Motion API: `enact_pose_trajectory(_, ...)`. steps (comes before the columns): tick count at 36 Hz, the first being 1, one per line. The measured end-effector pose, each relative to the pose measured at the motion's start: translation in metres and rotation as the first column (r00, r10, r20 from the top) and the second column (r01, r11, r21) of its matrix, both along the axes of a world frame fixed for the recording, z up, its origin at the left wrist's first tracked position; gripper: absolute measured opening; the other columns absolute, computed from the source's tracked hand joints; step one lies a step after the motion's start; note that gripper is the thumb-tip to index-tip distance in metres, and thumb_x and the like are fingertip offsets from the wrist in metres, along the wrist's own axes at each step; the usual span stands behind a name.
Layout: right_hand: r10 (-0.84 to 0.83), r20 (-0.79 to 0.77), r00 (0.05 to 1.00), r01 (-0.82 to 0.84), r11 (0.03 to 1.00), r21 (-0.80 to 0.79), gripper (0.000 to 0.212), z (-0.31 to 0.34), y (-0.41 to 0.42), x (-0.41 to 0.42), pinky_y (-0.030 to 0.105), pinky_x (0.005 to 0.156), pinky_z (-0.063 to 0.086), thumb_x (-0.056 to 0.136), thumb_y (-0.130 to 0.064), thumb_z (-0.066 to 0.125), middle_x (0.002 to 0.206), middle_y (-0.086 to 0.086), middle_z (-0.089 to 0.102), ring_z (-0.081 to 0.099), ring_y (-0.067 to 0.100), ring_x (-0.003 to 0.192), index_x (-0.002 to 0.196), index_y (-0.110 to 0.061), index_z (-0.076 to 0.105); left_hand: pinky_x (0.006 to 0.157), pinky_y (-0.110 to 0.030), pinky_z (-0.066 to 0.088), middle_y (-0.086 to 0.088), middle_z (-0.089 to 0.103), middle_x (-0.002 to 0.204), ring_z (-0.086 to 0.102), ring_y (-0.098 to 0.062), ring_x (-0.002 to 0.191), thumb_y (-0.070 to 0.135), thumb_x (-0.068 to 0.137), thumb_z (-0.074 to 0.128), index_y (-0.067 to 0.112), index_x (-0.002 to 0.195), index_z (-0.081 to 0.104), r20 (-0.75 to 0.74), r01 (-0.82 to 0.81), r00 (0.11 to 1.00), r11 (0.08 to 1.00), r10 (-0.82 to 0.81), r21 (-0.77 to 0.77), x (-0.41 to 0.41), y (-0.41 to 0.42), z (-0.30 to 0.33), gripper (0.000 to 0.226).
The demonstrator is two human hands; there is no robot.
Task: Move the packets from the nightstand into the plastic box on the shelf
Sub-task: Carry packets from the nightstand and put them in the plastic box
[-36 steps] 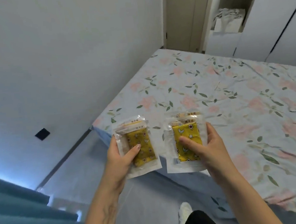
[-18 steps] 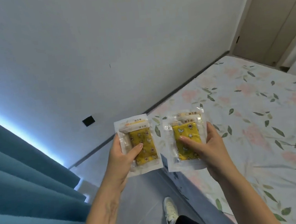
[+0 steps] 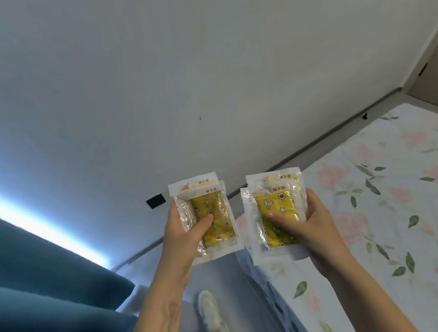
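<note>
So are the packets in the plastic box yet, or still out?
Still out. The left hand holds one stack of packets, the right hand another, above the floor beside the bed. No box is in view.

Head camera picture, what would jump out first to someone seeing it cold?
Two stacks of clear plastic packets with yellow patterned pads inside, mid-frame: the left hand grips the left stack of packets, the right hand the right stack of packets. Next, the floral bedsheet at right and the teal curtain lower left.
</note>
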State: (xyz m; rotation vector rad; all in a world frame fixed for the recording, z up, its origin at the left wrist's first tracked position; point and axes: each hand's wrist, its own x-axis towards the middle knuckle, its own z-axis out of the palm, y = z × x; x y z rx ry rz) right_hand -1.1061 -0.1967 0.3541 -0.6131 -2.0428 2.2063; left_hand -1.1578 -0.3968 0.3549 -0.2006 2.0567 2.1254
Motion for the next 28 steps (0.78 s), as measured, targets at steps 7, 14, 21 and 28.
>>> enact_pose_trajectory(7,-0.036,-0.02,0.999,0.035,0.999,-0.015,0.054,-0.007,-0.021,-0.114,0.034,0.07,0.059,0.057,-0.025,0.083,0.096,0.0,0.073,0.072,0.019,0.083,0.105,-0.025,0.057,0.065,-0.017,0.054,0.011,0.064,0.11,0.062,-0.002,0.096,0.005,0.085,0.066,0.03,0.127,0.049,0.01,0.05,0.999,0.998,-0.05,-0.024,-0.118,-0.027,-0.006,0.052)
enact_pose_trajectory(14,-0.145,-0.033,0.989,0.145,0.989,-0.024,0.048,-0.008,-0.047,-0.229,0.024,0.062,0.059,0.06,-0.022,0.083,0.091,-0.007,0.072,0.072,0.012,0.076,0.1,-0.031,0.057,0.06,-0.016,0.054,0.007,0.067,0.107,0.068,-0.001,0.087,-0.001,0.084,0.065,0.027,0.125,0.051,0.01,0.192,0.981,0.981,-0.192,-0.028,-0.247,-0.049,-0.001,0.051)
enact_pose_trajectory(21,-0.259,-0.026,0.966,0.259,0.966,-0.015,0.042,-0.004,-0.057,-0.299,0.021,0.061,0.057,0.067,-0.017,0.082,0.085,-0.011,0.072,0.071,0.007,0.073,0.097,-0.033,0.056,0.063,-0.019,0.056,0.015,0.07,0.099,0.068,0.001,0.087,0.0,0.084,0.066,0.036,0.116,0.053,0.007,0.315,0.949,0.947,-0.315,-0.059,-0.334,-0.06,0.005,0.05)
enact_pose_trajectory(28,-0.344,-0.013,0.939,0.343,0.939,-0.036,0.045,-0.002,-0.049,-0.331,0.018,0.055,0.054,0.066,-0.014,0.084,0.082,-0.012,0.073,0.071,0.007,0.071,0.1,-0.029,0.058,0.059,-0.013,0.052,0.012,0.068,0.102,0.067,0.005,0.083,0.0,0.085,0.064,0.032,0.119,0.052,-0.005,0.401,0.916,0.914,-0.402,-0.056,-0.385,-0.043,0.003,0.049)
